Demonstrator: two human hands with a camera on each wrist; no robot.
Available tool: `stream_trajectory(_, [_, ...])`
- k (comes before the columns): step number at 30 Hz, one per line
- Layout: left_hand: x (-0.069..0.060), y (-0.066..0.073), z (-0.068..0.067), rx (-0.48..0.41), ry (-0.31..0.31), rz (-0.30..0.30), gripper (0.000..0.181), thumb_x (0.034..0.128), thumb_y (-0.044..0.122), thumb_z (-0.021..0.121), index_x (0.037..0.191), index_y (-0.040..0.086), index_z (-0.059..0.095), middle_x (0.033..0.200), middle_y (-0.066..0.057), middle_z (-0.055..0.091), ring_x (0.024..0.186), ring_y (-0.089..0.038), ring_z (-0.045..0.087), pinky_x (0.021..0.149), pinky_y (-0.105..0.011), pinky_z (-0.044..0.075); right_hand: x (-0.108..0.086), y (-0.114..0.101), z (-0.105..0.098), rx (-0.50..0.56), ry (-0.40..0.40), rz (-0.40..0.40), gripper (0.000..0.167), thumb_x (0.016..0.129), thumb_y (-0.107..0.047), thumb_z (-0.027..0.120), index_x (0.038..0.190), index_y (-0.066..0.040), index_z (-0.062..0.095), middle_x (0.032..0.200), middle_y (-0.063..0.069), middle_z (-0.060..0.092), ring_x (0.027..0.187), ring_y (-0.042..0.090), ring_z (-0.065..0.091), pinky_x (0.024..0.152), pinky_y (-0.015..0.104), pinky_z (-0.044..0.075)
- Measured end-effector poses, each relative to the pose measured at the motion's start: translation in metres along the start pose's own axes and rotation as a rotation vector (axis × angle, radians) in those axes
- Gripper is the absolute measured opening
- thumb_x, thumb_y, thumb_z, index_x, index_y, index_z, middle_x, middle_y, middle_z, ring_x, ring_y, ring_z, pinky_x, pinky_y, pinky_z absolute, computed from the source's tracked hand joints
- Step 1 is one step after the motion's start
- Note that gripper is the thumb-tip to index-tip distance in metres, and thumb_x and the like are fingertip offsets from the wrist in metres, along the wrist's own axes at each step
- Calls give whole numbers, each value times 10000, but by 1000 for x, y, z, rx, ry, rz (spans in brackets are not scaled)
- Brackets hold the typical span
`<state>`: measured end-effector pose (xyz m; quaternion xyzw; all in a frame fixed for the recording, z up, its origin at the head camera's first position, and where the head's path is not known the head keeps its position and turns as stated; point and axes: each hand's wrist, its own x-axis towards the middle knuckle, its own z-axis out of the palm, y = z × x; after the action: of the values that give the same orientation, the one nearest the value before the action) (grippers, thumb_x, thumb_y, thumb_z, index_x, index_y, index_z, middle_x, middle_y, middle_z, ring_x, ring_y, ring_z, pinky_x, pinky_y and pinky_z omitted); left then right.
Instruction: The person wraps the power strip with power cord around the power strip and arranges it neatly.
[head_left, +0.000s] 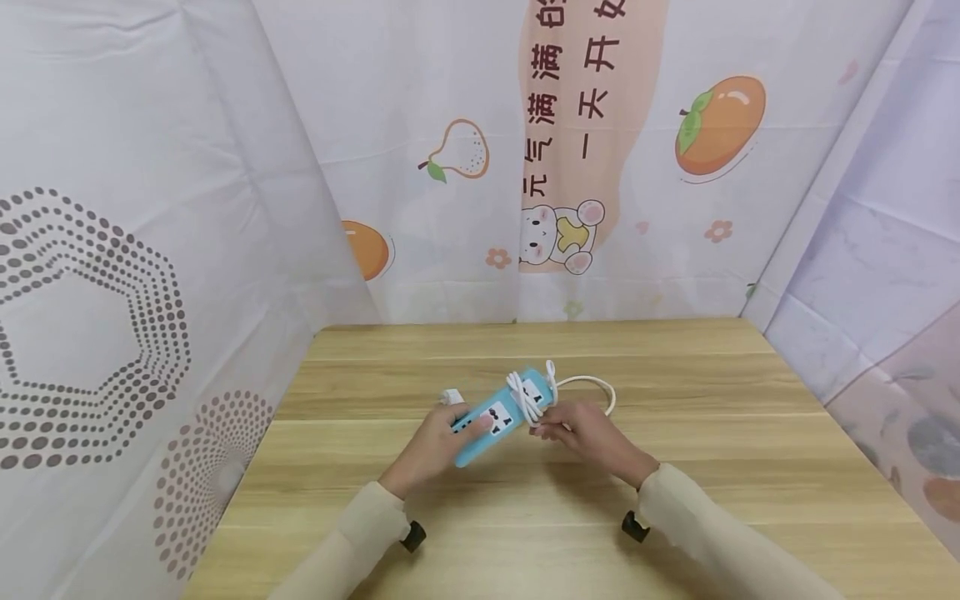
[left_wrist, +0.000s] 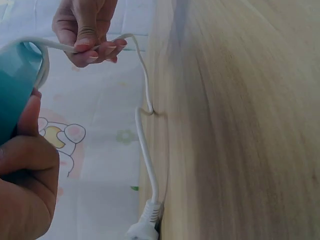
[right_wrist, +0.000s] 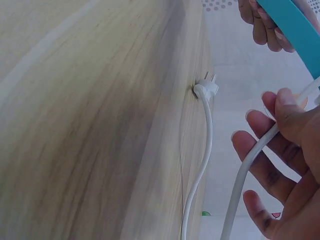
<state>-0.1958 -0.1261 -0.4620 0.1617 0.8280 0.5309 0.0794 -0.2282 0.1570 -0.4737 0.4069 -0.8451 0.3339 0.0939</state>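
My left hand (head_left: 438, 442) grips a light blue power strip (head_left: 480, 446) with black-and-white patches, held tilted above the table. White cord (head_left: 522, 398) is wound around its far end. My right hand (head_left: 588, 433) pinches the cord near that end; in the right wrist view the cord (right_wrist: 242, 172) runs between the thumb and fingers of this hand (right_wrist: 295, 150). A white plug (head_left: 452, 397) lies on the table beyond my left hand, and the right wrist view shows its prongs on the plug (right_wrist: 207, 87).
The wood-grain table (head_left: 360, 500) extends around both hands. White printed curtains (head_left: 420, 75) with fruit and a cartoon animal stand behind its back edge, with more curtain at both sides. A loop of cord (head_left: 611, 390) bends out past my right hand.
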Motion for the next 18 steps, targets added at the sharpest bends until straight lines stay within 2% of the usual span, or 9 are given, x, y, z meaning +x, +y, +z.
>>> stream_trajectory(4, [0, -5, 0, -43, -41, 15, 416, 1020, 446, 628, 1195, 77, 706, 1004, -39, 671, 830, -181, 615, 696, -314, 533, 2, -1, 1, -17, 13, -51, 33, 881, -60, 794, 891, -82, 816, 842, -27, 771, 768, 38, 675, 655, 241, 547])
stream_trajectory(10, [-1, -6, -2, -51, -101, 60, 350, 1010, 423, 650, 1115, 96, 720, 947, -36, 662, 785, -170, 615, 652, -303, 535, 2, -3, -1, -90, 17, 0, 171, 880, -42, 796, 1048, -65, 777, 1038, 51, 766, 964, 221, 708, 829, 414, 568])
stream_trajectory(13, [-1, -6, -3, -70, -128, 95, 309, 1007, 409, 656, 1041, 107, 717, 904, -35, 656, 740, -155, 614, 614, -298, 534, 1, -3, -3, -128, 13, 3, 218, 865, -14, 797, 1078, -44, 767, 1037, 69, 765, 951, 244, 711, 833, 436, 564])
stream_trajectory(18, [-3, -9, -4, -105, -186, 126, 286, 1002, 392, 659, 943, 112, 671, 859, -25, 633, 679, -115, 599, 571, -276, 518, 1, 1, -1, -201, 55, -87, 206, 808, 9, 806, 1002, -43, 762, 958, 65, 760, 882, 246, 697, 813, 450, 538])
